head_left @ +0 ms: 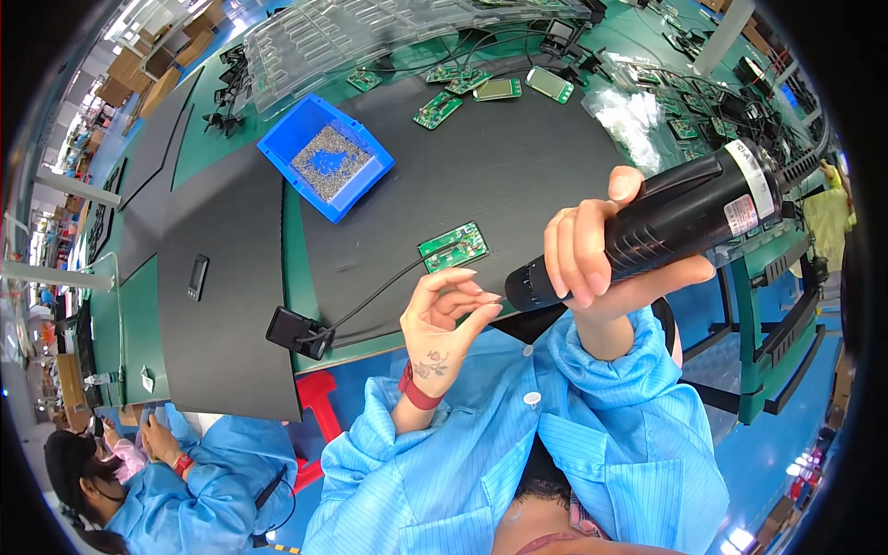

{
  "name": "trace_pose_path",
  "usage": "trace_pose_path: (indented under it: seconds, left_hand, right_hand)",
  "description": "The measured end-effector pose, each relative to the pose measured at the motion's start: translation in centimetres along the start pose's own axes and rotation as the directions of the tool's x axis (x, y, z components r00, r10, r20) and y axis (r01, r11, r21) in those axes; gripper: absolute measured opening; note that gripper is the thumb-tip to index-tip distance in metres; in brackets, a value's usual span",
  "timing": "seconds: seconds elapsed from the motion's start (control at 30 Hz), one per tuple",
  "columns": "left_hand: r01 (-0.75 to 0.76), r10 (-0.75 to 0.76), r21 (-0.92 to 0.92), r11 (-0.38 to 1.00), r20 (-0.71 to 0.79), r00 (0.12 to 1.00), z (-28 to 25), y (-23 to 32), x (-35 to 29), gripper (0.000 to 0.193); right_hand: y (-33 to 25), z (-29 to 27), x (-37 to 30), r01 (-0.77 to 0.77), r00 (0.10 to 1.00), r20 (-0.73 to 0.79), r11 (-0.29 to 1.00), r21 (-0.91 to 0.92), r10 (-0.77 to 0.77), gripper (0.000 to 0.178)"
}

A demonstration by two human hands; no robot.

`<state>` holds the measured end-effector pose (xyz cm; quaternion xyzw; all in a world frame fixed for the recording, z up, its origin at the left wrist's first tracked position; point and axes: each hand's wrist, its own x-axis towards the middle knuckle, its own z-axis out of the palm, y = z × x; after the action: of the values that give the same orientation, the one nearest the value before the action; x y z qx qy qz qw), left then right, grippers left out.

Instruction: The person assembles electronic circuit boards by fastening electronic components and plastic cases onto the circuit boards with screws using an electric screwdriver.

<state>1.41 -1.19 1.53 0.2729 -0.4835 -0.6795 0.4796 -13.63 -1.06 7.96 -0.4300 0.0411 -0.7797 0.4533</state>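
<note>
My right hand (pixel 592 250) is wrapped round a thick black electric screwdriver (pixel 680 217), which lies slantwise with its nose pointing down-left. Just beside that nose, my left hand (pixel 449 310) is pinched, thumb against fingertips. Whatever is between those fingertips is too small to make out. Beyond the left hand, a green circuit board (pixel 453 246) lies on the black mat. A black cable runs from it to a small black box-shaped part (pixel 298 331) at the table's near edge. A blue bin (pixel 370 178) farther off holds many tiny metal pieces that look like screws.
Several circuit boards (pixel 437 109), some with displays (pixel 549 85), lie at the far side before clear plastic trays (pixel 388 42). Clear plastic bags (pixel 629 120) and more boards sit far right. A small black device (pixel 198 277) rests on the left mat. Another person (pixel 213 481) sits at lower left.
</note>
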Motion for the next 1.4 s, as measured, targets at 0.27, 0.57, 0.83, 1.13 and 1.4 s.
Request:
trace_pose_path:
  seconds: [0.27, 0.57, 0.83, 1.13, 1.4]
  left_hand:
    - [-0.051, 0.048, 0.118, 0.992, 0.031, 0.998, 0.1, 0.1, -0.1, 0.044]
    - [-0.224, 0.204, 0.423, 0.878, 0.093, 0.975, 0.1, 0.3, 0.0, 0.039]
    - [-0.28, 0.26, 0.491, 0.825, 0.11, 0.959, 0.1, 0.2, 0.2, 0.038]
    - [-0.212, 0.22, 0.434, 0.875, 0.033, 0.975, -0.4, -0.3, 0.2, 0.039]
    - [-0.219, 0.16, 0.546, 0.809, 0.154, 0.975, -2.2, -2.1, -1.2, 0.03]
  right_hand:
    - [0.4, -0.5, 0.0, -0.04, 0.994, 0.101, 0.999, 0.025, 0.037, 0.073]
    - [0.7, -0.9, 0.5, -0.088, 0.964, 0.253, 0.996, 0.006, 0.083, 0.073]
    - [1.8, -1.2, 0.2, -0.081, 0.962, 0.269, 0.993, 0.086, 0.055, 0.086]
    - [2.5, -1.5, 1.3, -0.074, 0.953, 0.3, 0.992, 0.102, 0.041, 0.088]
    - [2.7, -1.4, 4.4, -0.073, 0.945, 0.316, 0.995, -0.067, 0.091, 0.08]
